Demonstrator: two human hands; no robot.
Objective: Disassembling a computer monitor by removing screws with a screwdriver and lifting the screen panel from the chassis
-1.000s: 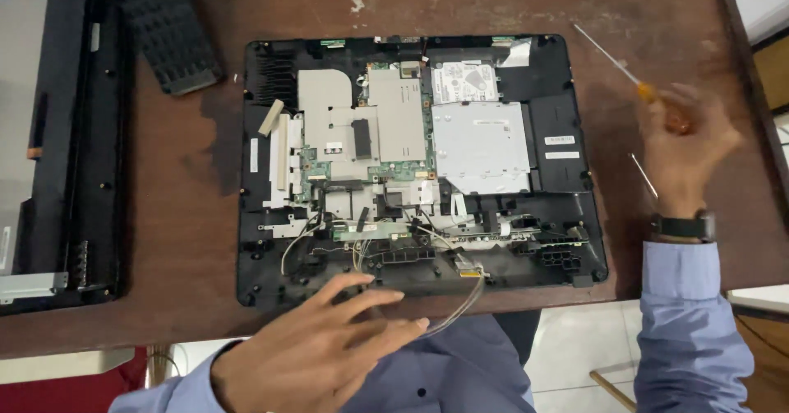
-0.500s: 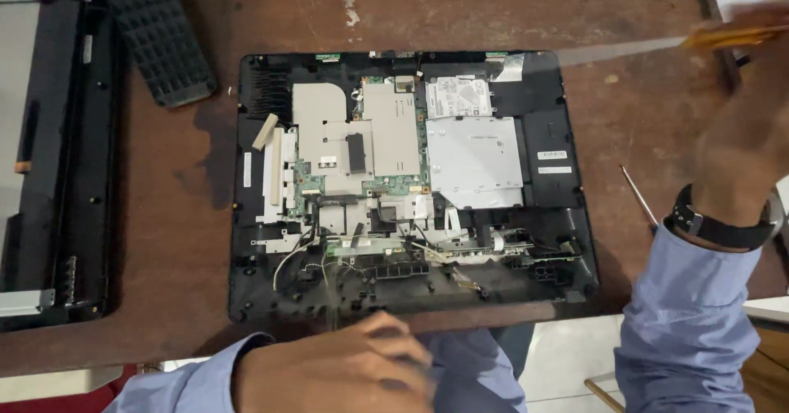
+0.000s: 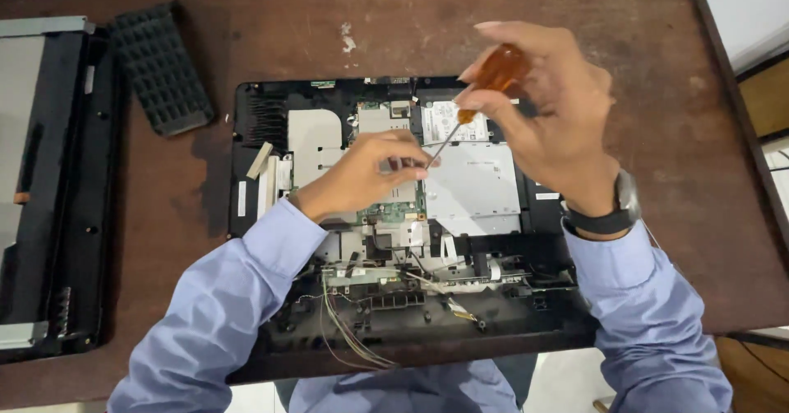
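The tip of the thin steel shaft of the amber-handled screwdriver point(image 3: 491, 76) disappears behind the left hand point(image 3: 367, 175), so the exact spot it meets cannot be made out, and the same hand and its pale blue shirt sleeve point(image 3: 222, 314) cover much of the middle of the opened black plastic computer chassis point(image 3: 411, 224). The chassis's near edge overhangs the table's front, where loose thin wires point(image 3: 349, 343) trail down. The right hand point(image 3: 551, 117), with a dark wristwatch point(image 3: 612, 212) at the wrist, is raised above the chassis's upper right part, fingers wrapped tightly round the screwdriver's handle, the shaft slanting down and to the left. The left hand lies low over the silver metal shielding plate point(image 3: 472, 187), fingers curled together and pinching at the shaft's lower end; whether they grip the shaft itself or something small beside it I cannot tell. The chassis lies in the middle of the worn brown wooden table point(image 3: 674, 92). To the left, a black ribbed vent panel point(image 3: 160, 68) lies tilted, and a large black and grey back cover point(image 3: 49, 183) is cut off by the left edge. Bare tabletop shows to the right of the chassis and along the far edge.
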